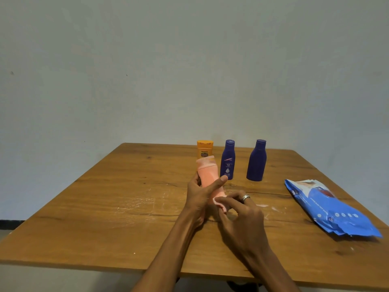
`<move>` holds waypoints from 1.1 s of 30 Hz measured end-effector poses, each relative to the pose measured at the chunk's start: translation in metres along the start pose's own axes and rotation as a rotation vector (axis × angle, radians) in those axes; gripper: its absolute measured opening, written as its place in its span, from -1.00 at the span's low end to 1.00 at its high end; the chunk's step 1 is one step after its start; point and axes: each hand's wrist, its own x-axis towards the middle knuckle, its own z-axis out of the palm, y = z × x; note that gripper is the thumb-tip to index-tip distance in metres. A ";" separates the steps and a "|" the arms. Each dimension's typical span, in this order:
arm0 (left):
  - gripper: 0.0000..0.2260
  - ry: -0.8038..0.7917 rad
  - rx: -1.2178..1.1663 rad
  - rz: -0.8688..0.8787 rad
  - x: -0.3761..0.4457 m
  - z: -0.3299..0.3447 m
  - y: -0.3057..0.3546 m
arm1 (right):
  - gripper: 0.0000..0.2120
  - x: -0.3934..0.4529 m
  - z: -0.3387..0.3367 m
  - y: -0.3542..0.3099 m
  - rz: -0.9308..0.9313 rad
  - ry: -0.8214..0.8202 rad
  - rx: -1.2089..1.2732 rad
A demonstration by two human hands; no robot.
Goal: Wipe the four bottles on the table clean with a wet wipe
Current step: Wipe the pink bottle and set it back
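The left hand (200, 194) grips the pink bottle (207, 175) tilted above the tabletop (105, 197) so the right hand (242, 213), pinching the wet wipe (220, 204), can rub its bottom.

wooden table (105, 207), grey wall (147, 70) — scuffed

Both bare forearms are reaching forward from the near edge, converging toward the middle. The left hand (199, 191) is curling its fingers and thumb round something, thumb lying across the front and pointing right. The right hand (240, 211) is sitting just beside it, fingers bent inward and pinching, a ring showing on one finger.
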 end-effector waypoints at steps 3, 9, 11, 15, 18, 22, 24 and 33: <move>-0.34 -0.021 0.046 0.001 -0.001 0.001 -0.002 | -0.71 0.001 0.002 0.002 -0.015 -0.031 -0.056; -0.34 -0.065 0.097 -0.030 0.002 -0.001 -0.010 | -0.72 0.002 0.002 0.003 -0.011 -0.055 -0.085; -0.46 -0.124 0.084 -0.053 0.002 0.001 -0.011 | -0.79 0.001 0.003 0.003 -0.036 -0.088 -0.081; -0.61 -0.191 0.051 -0.157 0.002 0.001 -0.014 | -0.80 0.001 0.005 0.004 -0.046 -0.124 -0.088; -0.55 -0.190 0.010 -0.191 0.003 0.000 -0.014 | -0.75 0.000 0.007 0.004 -0.016 -0.114 -0.098; -0.57 -0.169 -0.033 -0.175 0.005 -0.003 -0.011 | -0.73 -0.001 0.004 0.004 0.076 -0.040 -0.032; -0.59 -0.164 -0.037 -0.169 0.005 -0.003 -0.008 | -0.73 0.000 0.002 0.006 0.129 0.016 0.013; -0.63 -0.246 -0.041 -0.230 0.000 -0.003 -0.007 | -0.68 0.004 0.001 0.010 0.194 0.132 0.054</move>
